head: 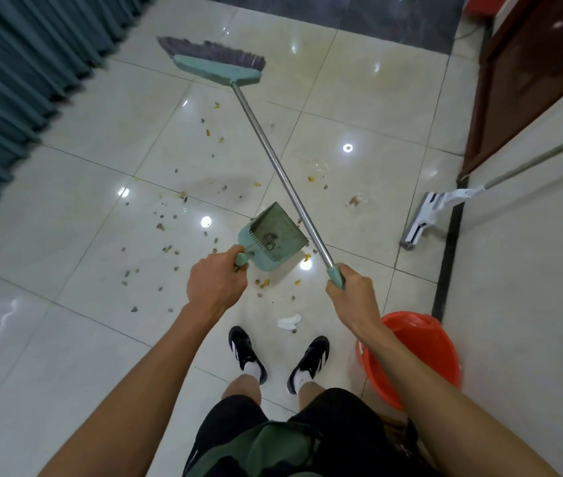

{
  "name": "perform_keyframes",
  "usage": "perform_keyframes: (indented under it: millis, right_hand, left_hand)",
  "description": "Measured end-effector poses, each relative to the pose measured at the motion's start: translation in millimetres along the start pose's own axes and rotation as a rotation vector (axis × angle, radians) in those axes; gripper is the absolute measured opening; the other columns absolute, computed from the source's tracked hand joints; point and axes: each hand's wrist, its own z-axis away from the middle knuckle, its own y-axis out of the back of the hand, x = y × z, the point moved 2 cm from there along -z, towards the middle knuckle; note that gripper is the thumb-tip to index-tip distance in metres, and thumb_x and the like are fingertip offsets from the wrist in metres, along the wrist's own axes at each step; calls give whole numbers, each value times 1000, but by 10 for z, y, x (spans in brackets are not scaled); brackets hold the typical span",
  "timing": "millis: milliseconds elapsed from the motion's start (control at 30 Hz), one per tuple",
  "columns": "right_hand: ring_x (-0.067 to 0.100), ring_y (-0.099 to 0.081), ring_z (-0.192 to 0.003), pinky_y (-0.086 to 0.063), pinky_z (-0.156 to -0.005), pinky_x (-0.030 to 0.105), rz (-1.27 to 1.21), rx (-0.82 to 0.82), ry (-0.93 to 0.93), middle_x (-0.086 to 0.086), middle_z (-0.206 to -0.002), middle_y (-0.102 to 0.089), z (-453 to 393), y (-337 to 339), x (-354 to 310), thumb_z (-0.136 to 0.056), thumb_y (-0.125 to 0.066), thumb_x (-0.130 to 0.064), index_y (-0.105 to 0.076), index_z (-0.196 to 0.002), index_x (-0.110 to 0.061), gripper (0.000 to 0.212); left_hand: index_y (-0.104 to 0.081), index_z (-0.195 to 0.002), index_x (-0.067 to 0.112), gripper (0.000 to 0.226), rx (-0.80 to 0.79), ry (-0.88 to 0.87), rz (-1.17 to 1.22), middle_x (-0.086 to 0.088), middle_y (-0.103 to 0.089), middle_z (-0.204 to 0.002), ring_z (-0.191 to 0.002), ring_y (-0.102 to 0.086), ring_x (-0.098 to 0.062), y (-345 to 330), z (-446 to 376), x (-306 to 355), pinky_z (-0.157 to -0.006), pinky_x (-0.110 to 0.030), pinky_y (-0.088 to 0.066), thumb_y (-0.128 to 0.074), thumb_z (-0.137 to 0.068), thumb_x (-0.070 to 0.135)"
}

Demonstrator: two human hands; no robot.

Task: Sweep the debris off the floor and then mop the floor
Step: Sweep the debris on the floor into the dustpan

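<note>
The broom (266,142) is held at its handle end by the right hand (350,292), fingers curled round the grip; its long axis runs forward and to the left, so that the bristle head lies beyond the debris (169,228). The scatter thus sits between the head and the dustpan (274,235), which is gripped by its handle in the left hand (214,284), mouth pointing away. A pull toward the feet appears to be called for. The mop (445,204) leans at the right wall, handle cut off; the bucket (421,352) is partly hidden by the right forearm.
</note>
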Motion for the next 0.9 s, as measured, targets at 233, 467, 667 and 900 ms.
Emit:
perform_keyframes:
  millis: [233,467,667,900]
  right_hand:
    - [16,-46,-52,-39,-47,28,48,-65,30,6,-68,-59,81,-236,-146,-90,-58,-10,-62,-89,-16,7]
    - [15,-48,-53,-42,-49,32,118,-153,-15,8,-68,-63,287,-851,-375,-89,-59,-10,-65,-87,-12,7]
    - [19,-51,-57,-42,-49,30,189,-209,-19,10,-70,-62,521,-1665,-942,-87,-58,-7,-63,-83,-6,7]
    - [21,-47,-54,-38,-49,30,196,-239,29,7,-67,-60,761,-2580,-1810,-84,-56,-7,-63,-81,-5,8]
  left_hand:
    - [-63,-123,37,28,73,122,103,4,-60,-62,-53,-57,-19,155,380,-493,-56,-37,-56,-55,-96,39]
    - [-65,-121,36,26,108,268,177,3,-63,-65,-57,-59,-21,299,863,-1338,-59,-36,-56,-57,-95,38]
    - [-62,-124,36,29,85,333,169,5,-61,-67,-55,-58,-17,405,1240,-2293,-56,-31,-55,-55,-96,40]
    - [-62,-120,35,25,83,393,143,1,-65,-75,-62,-58,-23,558,1638,-3340,-57,-30,-49,-54,-97,38]
